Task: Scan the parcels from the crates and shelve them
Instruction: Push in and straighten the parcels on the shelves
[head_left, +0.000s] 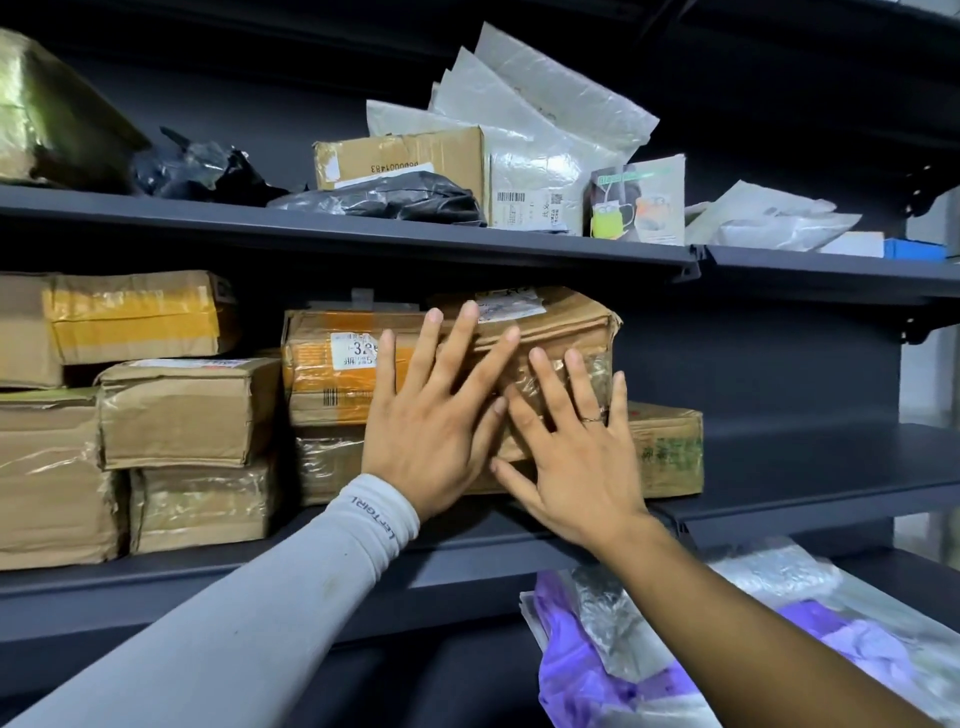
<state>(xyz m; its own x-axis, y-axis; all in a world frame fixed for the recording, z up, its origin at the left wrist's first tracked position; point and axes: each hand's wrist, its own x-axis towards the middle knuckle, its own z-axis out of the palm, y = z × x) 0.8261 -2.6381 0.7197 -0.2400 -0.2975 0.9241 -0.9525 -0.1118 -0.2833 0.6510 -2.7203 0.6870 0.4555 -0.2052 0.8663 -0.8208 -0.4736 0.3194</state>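
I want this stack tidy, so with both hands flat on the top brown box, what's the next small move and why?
Probably push the taped brown cardboard box a little further in: left hand and right hand lie open against its front, and it sits skewed on the green-printed carton below.

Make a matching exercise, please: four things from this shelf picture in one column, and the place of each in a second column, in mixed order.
Things:
1. black bag
2. purple bag
3. blue box
4. taped box

Places:
A. middle shelf, under both open hands
B. top shelf, far right
C. lowest shelf, below the right arm
D. top shelf, in front of a cardboard box

Pairs: 1-D, 2-C, 3-B, 4-A

The left hand and right hand press flat on the taped box.
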